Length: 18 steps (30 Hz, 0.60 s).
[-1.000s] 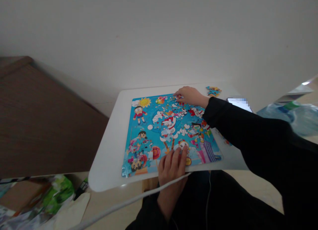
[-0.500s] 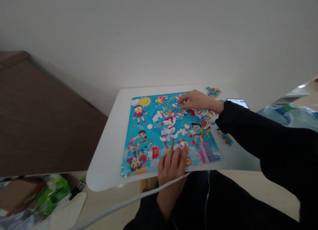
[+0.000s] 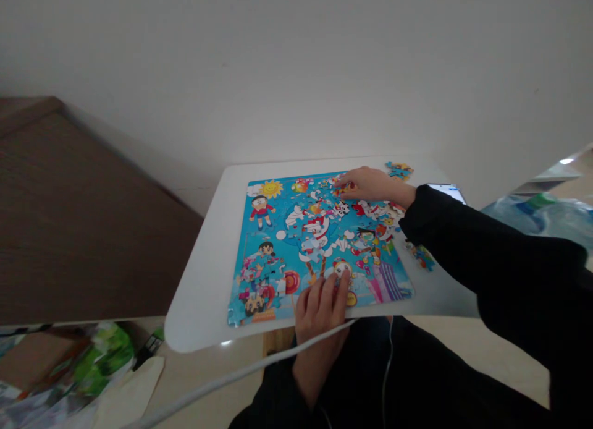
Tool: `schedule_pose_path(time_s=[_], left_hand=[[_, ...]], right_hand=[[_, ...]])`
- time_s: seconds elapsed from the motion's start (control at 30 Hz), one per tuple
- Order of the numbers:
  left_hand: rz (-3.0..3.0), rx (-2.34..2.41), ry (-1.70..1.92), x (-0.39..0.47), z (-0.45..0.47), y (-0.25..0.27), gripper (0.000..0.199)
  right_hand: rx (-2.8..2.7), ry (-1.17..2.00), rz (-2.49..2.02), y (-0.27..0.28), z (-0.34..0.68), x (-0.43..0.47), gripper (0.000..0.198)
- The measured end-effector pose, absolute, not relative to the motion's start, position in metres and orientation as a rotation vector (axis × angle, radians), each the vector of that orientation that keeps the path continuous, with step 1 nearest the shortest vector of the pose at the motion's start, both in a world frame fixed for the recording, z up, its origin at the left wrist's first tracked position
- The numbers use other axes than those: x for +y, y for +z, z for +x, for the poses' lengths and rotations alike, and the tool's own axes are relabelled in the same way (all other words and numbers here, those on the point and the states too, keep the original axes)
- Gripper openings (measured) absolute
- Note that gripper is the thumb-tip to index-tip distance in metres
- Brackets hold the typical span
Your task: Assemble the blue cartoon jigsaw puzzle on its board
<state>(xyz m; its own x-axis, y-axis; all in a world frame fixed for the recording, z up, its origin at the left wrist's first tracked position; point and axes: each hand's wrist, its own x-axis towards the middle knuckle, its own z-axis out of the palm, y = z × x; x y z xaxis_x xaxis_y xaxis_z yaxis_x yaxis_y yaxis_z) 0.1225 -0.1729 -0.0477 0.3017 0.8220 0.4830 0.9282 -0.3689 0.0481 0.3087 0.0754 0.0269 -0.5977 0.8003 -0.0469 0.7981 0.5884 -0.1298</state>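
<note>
A blue cartoon jigsaw puzzle (image 3: 296, 200) lies on a small white table (image 3: 199, 293), with loose pieces scattered over its middle and right side. My left hand (image 3: 322, 302) rests flat on the puzzle's near edge, fingers stretched out beside the round white character. At the far upper part of the board, my right hand (image 3: 365, 183) reaches in with thumb and fingers pinched together on a small puzzle piece (image 3: 343, 193). Its outline is mostly covered by the fingers. More loose puzzle pieces (image 3: 399, 170) sit on the table beyond the right hand.
A phone (image 3: 447, 193) with a lit screen lies at the table's right side, near more pieces (image 3: 420, 256). A white cable (image 3: 259, 370) crosses over my left wrist. On the left stand a brown wooden panel (image 3: 92, 219) and, below, a green bag (image 3: 106, 358). A wall rises behind.
My right hand has lowered slightly onto the pieces, its fingers drawing closer together. My left hand stays on the near edge. The view has shifted a little.
</note>
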Motion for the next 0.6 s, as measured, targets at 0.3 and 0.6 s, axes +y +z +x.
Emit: schedule_pose_path(time_s=[0.3,0.6], left_hand=[[-2.318,-1.580,-0.685,-0.172,0.123,-0.044,0.045],[-2.329,-1.558,-0.728,-0.172,0.122,-0.046,0.044]], right_hand=[[-2.708,0.440,-1.498,0.026,0.305,0.075,0.043],[-2.350,0.668,-1.570,0.028,0.298,0.103,0.026]])
